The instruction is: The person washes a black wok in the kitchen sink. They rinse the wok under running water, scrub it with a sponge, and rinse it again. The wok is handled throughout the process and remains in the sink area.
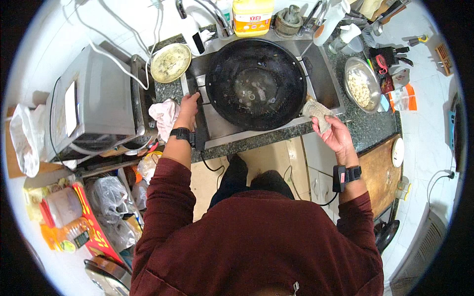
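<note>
A large black wok [256, 84] rests over a stainless steel sink [222, 124], with a little cloudy liquid and small bits in its bottom. My right hand [335, 134] holds a crumpled beige cloth or loofah scourer [317, 113] against the wok's right side. A brown stub, perhaps the wok's handle, shows behind this scourer. At the sink's left rim is my left hand [189, 108], fingertips on or close to a dark strip there; whether it grips anything is unclear. A pale pink cloth [164, 115] lies left of that hand.
Behind the wok stand a faucet [222, 22], a yellow detergent jug [253, 18] and a stone mortar [288, 23]. A metal bowl of pale chopped pieces [361, 87] sits right. Left are a yellowish plate [171, 63] and a countertop oven [92, 96]. A wooden board [377, 174] lies front right.
</note>
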Action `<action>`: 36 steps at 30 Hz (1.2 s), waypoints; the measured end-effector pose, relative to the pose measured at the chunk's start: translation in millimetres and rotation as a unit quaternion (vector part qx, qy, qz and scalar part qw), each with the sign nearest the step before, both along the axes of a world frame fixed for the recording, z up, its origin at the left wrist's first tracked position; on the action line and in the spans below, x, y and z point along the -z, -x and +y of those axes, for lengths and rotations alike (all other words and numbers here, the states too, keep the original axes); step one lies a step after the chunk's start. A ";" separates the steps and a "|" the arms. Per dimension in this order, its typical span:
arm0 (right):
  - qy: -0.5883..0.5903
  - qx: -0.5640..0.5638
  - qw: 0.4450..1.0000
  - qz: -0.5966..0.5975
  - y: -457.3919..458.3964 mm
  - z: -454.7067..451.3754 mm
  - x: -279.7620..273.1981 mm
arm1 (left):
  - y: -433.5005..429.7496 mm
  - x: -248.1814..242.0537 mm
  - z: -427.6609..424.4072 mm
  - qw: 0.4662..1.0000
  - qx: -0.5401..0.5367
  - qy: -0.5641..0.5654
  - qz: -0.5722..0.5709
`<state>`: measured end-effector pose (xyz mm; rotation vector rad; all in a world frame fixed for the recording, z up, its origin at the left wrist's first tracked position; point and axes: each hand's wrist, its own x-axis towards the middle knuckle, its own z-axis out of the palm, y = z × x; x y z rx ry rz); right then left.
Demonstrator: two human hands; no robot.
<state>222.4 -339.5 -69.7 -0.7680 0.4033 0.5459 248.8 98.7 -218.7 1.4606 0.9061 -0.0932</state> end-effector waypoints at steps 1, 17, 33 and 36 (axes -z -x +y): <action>-0.001 -0.024 1.000 -0.002 -10.6 2.7 0.1 | -5.8 2.5 0.5 0.999 -0.003 0.044 0.002; 0.129 -0.224 0.966 -0.013 -179.0 102.9 71.9 | -30.4 -31.7 -23.3 0.966 -0.113 0.223 -0.060; 0.458 -0.065 0.880 -0.109 -262.8 163.2 175.2 | -30.1 -35.7 -29.1 0.955 -0.145 0.252 -0.055; 0.562 -0.011 0.814 -0.147 -275.5 178.5 211.0 | -31.8 -38.6 -30.8 0.958 -0.154 0.237 -0.045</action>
